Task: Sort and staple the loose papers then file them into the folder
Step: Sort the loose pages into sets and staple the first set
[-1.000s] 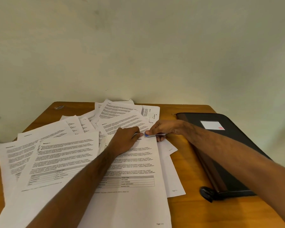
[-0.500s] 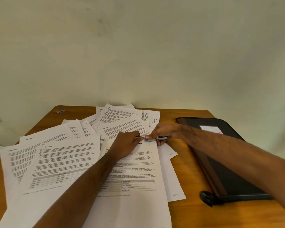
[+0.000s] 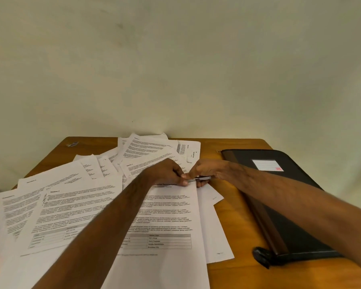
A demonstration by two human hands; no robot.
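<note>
Stapling just starting, I reckon — right hand [image 3: 208,171] grips stapler [image 3: 198,179], left hand [image 3: 167,174] pinches top sheet [image 3: 171,209]; folder [image 3: 279,197] unopened — papers [image 3: 56,205] unsorted.

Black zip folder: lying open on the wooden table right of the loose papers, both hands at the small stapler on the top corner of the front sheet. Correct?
Not quite. The head view shows the black zip folder lying closed on the wooden table, label side up. The rest holds: it sits right of the loose papers, and the left hand and right hand meet at the small stapler on the front sheet's top corner.
</note>
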